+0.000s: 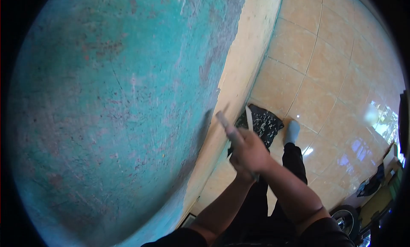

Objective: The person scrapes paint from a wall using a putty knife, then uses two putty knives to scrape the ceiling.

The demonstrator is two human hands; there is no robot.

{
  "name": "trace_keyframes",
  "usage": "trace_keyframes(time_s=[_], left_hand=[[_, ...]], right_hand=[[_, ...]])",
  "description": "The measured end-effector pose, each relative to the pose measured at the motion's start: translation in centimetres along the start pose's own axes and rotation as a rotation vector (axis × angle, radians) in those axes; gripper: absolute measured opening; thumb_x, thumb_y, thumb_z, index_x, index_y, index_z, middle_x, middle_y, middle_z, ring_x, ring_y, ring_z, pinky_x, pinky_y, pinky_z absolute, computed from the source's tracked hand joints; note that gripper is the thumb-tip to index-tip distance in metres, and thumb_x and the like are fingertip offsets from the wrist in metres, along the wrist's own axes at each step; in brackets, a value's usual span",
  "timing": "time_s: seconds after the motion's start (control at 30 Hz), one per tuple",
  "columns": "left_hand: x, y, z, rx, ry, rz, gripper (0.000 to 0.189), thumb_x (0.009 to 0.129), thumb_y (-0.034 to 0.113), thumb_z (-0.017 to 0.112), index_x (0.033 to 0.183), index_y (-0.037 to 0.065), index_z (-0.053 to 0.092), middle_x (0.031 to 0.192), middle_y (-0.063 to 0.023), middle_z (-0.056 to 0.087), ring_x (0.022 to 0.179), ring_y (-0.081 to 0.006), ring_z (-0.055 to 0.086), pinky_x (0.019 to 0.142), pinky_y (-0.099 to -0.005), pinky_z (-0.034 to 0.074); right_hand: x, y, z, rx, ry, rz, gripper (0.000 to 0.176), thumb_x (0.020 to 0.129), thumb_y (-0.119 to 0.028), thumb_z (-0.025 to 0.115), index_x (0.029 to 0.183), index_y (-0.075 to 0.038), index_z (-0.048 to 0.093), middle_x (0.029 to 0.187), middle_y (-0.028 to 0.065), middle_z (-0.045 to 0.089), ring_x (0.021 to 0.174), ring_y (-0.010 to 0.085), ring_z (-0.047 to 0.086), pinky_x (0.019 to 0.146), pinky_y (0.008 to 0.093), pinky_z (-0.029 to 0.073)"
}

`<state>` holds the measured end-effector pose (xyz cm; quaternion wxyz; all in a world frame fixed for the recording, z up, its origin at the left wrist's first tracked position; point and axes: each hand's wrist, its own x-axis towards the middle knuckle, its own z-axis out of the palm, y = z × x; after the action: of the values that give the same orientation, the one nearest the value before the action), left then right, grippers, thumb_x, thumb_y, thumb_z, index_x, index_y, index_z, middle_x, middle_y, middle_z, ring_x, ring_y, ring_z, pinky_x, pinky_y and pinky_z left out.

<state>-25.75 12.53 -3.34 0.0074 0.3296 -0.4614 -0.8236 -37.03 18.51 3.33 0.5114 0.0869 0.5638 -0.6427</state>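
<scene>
In front of my body my two hands come together near the wall's lower edge. My right hand (255, 152) is closed around a slim greyish stick-like tool (230, 131), which points up and left toward the wall. My left hand (240, 165) is tucked under and behind the right one, its fingers mostly hidden. A narrow white strip (249, 118) shows just beyond the right knuckles, overlapping a black cloth with white specks (268, 122) on the floor. The wall (128, 106) has worn turquoise paint with scuffed grey patches.
A pale cream band (237, 55) runs along the wall's base. Glossy beige floor tiles (316, 80) extend to the right. My sock-covered foot (292, 131) stands beside the cloth. A wheel (345, 219) and assorted items are at the lower right.
</scene>
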Motion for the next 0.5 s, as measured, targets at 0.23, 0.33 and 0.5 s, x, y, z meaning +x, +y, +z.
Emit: trace_keyframes(time_s=[0.23,0.33,0.5], left_hand=[[4.7,2.2,2.5,-0.187,-0.004,-0.041,0.055,0.093,0.054,0.034,0.12,0.007,0.046,0.097,-0.0066,0.058,0.084,-0.0164,0.06,0.074,-0.0324,0.051],[1.2,1.5,2.1,-0.068,0.021,-0.006,0.053,0.094,0.049,0.033,0.125,0.007,0.042,0.104,-0.008,0.055,0.095,-0.0179,0.057,0.081,-0.0322,0.048],[3.0,0.7,2.5,-0.07,0.111,-0.017,0.056,0.093,0.05,0.036,0.126,0.006,0.04,0.1,-0.0108,0.057,0.09,-0.02,0.059,0.078,-0.0353,0.049]], right_hand=[[2.8,-3.7,-1.1,0.121,0.117,-0.086,0.058,0.095,-0.054,0.034,0.088,0.0,0.054,0.07,0.0083,0.053,0.065,0.0156,0.052,0.06,0.0297,0.043],[1.0,-1.6,-0.3,-0.027,0.147,-0.255,0.058,0.094,-0.054,0.039,0.073,-0.003,0.054,0.064,0.0017,0.048,0.061,0.0093,0.045,0.055,0.0286,0.04],[3.1,-1.9,-1.6,0.109,0.109,0.048,0.057,0.095,-0.052,0.039,0.074,-0.001,0.053,0.067,0.0027,0.048,0.063,0.0095,0.045,0.058,0.0274,0.04]])
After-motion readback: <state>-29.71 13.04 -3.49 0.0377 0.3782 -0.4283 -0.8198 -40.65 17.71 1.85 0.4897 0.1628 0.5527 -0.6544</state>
